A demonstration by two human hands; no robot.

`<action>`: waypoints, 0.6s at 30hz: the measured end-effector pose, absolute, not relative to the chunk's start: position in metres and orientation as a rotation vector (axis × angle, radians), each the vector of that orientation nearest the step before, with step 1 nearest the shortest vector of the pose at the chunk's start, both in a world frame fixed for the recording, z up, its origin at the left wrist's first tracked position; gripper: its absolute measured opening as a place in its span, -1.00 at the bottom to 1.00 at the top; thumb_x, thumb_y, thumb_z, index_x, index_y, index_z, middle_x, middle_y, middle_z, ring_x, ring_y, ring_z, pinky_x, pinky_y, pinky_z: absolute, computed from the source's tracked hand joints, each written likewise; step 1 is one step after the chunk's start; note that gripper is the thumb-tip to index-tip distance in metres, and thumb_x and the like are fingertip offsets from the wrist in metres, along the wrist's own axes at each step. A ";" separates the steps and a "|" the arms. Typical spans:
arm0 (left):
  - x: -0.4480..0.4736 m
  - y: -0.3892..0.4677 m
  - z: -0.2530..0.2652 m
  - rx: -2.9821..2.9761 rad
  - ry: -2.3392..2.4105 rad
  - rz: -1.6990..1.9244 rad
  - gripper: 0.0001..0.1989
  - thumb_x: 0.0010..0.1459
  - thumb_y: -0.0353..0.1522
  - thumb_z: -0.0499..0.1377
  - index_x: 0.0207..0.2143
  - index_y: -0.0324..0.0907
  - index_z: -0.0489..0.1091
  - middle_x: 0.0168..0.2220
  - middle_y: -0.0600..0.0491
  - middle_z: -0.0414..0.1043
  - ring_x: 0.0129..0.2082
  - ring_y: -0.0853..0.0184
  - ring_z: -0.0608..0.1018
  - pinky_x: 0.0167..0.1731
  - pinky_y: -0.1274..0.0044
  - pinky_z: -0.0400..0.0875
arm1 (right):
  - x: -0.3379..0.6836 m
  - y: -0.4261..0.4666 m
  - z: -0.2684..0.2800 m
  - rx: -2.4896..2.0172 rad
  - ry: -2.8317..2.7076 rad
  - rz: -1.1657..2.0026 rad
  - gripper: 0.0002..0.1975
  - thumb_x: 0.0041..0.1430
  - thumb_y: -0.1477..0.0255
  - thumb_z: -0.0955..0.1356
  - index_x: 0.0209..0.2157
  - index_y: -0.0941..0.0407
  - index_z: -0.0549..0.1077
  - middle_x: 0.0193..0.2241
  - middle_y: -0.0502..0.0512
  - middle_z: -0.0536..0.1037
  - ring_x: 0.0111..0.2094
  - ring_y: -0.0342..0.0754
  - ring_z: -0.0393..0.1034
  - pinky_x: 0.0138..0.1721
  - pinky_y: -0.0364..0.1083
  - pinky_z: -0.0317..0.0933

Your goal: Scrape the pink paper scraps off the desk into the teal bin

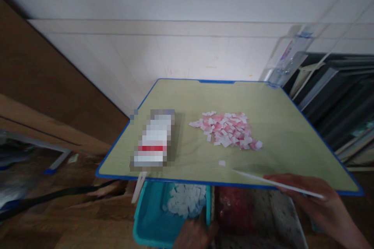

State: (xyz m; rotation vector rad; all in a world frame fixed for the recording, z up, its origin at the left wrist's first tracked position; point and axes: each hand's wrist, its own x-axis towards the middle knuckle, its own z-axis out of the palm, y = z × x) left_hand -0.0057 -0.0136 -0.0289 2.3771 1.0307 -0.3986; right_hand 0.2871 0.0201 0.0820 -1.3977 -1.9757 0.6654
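My right hand point(315, 198), at the table's front right, is closed around a thin white pointed stick point(280, 184). Its tip reaches left, just above the folding table point(280, 120). A single small paper square point(222, 163) lies close to that tip. Farther back is a loose pile of pink and white paper pieces point(228, 130). Below the front edge, my left hand point(195, 234) is dim, its fingers curled at the right side of a teal basin point(152, 221); what they hold is hidden. White paper pieces point(185, 200) lie in the basin.
A pixelated white box-like item point(154, 140) with a red band lies on the table's left. A pale flat strip point(139, 186) juts past the front edge below it. A clear plastic bottle point(288, 62) stands at the back right corner. Dark panels point(336, 89) lean at right.
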 end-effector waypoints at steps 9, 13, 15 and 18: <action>-0.006 -0.015 -0.025 2.372 1.044 -0.329 -0.53 -0.01 -0.53 0.18 -0.01 -0.16 0.28 -0.08 -0.24 0.38 -0.24 0.02 0.52 -0.35 0.29 0.45 | 0.310 0.006 0.094 -1.339 -1.897 0.777 -0.79 0.07 0.28 0.33 -0.27 -0.06 0.59 -0.29 0.04 0.63 -0.30 0.08 0.54 -0.30 -0.12 0.43; -0.007 -0.015 -0.028 2.367 1.059 -0.304 -0.62 -0.02 -0.47 0.21 -0.09 -0.16 0.33 -0.13 -0.20 0.40 -0.26 0.04 0.52 -0.37 0.31 0.45 | 0.315 0.012 0.080 -1.491 -1.873 0.571 -0.83 0.04 0.36 0.36 -0.35 -0.04 0.61 -0.37 -0.02 0.65 -0.40 0.03 0.56 -0.37 -0.16 0.43; -0.007 -0.016 -0.028 2.360 1.072 -0.305 -0.63 -0.02 -0.44 0.22 -0.10 -0.16 0.33 -0.15 -0.20 0.41 -0.26 0.04 0.51 -0.36 0.33 0.45 | 0.314 0.017 0.072 -1.527 -1.836 0.523 -0.86 0.01 0.32 0.37 -0.44 -0.02 0.61 -0.50 -0.03 0.64 -0.54 -0.02 0.54 -0.54 -0.20 0.41; -0.007 -0.017 -0.028 2.355 1.075 -0.264 -0.60 -0.03 -0.39 0.25 -0.08 -0.15 0.32 -0.12 -0.21 0.39 -0.20 0.03 0.50 -0.33 0.33 0.44 | 0.310 0.021 0.064 -1.594 -1.775 0.504 -0.81 -0.05 0.23 0.40 -0.53 0.01 0.60 -0.60 -0.03 0.61 -0.63 -0.05 0.49 -0.66 -0.22 0.35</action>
